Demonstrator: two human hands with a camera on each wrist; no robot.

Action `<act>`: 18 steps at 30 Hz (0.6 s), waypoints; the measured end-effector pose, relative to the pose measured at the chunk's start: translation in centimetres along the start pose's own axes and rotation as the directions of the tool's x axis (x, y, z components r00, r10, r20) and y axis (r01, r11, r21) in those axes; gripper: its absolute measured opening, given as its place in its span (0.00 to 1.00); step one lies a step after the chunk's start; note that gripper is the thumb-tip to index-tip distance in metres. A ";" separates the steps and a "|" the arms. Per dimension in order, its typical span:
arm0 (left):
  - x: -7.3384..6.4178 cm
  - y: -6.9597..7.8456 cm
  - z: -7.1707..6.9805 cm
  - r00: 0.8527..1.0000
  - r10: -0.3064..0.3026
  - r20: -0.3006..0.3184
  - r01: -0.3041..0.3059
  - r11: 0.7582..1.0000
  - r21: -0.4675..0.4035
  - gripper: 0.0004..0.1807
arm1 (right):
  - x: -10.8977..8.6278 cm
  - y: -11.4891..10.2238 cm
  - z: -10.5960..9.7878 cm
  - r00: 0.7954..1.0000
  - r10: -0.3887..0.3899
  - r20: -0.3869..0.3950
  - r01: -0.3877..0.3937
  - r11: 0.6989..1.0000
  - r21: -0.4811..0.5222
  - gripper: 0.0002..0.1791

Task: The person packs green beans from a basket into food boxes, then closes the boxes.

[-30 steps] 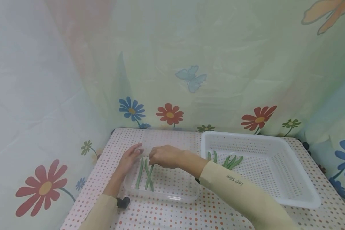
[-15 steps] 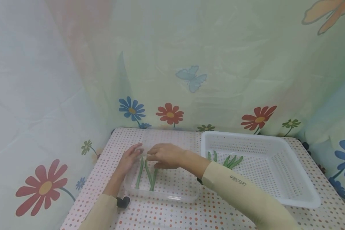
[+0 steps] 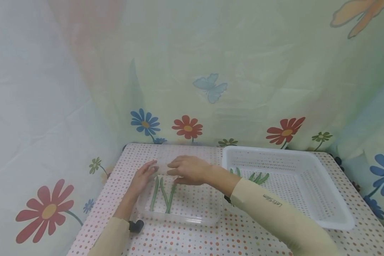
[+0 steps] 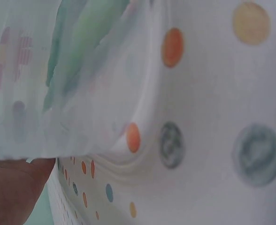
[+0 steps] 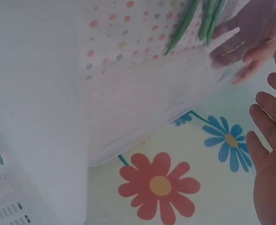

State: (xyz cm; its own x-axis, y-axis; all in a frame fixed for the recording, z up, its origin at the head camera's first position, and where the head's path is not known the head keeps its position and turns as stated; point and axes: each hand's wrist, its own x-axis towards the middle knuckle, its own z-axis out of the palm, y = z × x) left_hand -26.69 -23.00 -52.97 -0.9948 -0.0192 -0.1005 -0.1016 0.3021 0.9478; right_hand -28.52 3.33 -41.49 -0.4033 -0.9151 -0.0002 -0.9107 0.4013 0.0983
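Note:
Three green beans (image 3: 154, 193) lie in a clear plastic container (image 3: 195, 221) on the left of the table; two of them meet at their near ends in a V. Over the container hovers my right hand (image 3: 190, 170), holding nothing. Its fingers (image 5: 264, 117) are spread in the right wrist view. My left hand (image 3: 143, 179) lies along the container's left side with extended fingers, apparently touching the wall. In the left wrist view, green beans (image 4: 91, 33) show blurred through the clear wall, with part of the left hand (image 4: 16, 190) below.
To the right stands a white perforated basket (image 3: 336, 199) with several green beans (image 3: 260, 178) at its left side; my right forearm passes over its near left corner. A dotted cloth (image 3: 166, 241) covers the table. A flowered curtain (image 3: 243, 106) hangs behind.
My right hand has let go of the rightmost bean and moved slightly up and right, fingers opening. That bean's far end has swung right, uncrossing the pair. The left hand stays put.

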 end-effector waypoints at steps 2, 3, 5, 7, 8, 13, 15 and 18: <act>-0.1 0.0 0.0 1.000 0.003 0.005 -0.003 1.000 0.002 0.22 | -0.3 0.3 0.0 1.000 0.007 0.002 -0.007 1.000 0.002 0.25; -0.1 0.0 0.0 1.000 0.005 0.005 -0.005 1.000 0.005 0.22 | -0.5 0.5 0.0 1.000 0.009 0.001 -0.009 1.000 0.002 0.25; -0.1 0.0 0.0 1.000 0.012 0.006 -0.012 1.000 0.010 0.22 | -0.8 0.7 0.0 1.000 0.012 0.002 -0.012 1.000 0.002 0.24; 0.0 0.0 0.0 1.000 0.018 0.007 -0.018 1.000 0.010 0.23 | -1.2 1.0 0.0 1.000 0.015 0.004 -0.015 1.000 0.012 0.24; 0.0 0.0 0.0 1.000 0.020 0.008 -0.020 1.000 0.009 0.23 | -1.4 1.1 -0.1 1.000 0.017 0.005 -0.017 1.000 0.020 0.24; 0.1 -0.2 -0.1 1.000 0.029 0.007 -0.029 0.999 0.015 0.24 | -2.4 1.7 0.1 0.999 0.036 0.013 -0.037 0.998 0.055 0.25; 0.0 -0.2 -0.1 0.999 0.033 0.005 -0.033 0.999 0.018 0.24 | -2.8 1.9 0.3 0.999 0.043 0.011 -0.043 0.997 0.070 0.25; 0.0 -0.2 -0.1 1.000 0.028 0.001 -0.028 1.000 0.014 0.24 | -3.3 2.2 0.5 0.999 0.049 0.009 -0.050 0.995 0.081 0.26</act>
State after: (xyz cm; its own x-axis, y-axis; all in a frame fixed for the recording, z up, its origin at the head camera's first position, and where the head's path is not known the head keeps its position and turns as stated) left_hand -26.67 -23.15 -53.16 -0.9972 -0.0099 -0.0747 -0.0740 0.3159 0.9459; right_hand -29.22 7.27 -41.77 -0.4484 -0.8938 -0.0039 -0.8937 0.4483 0.0173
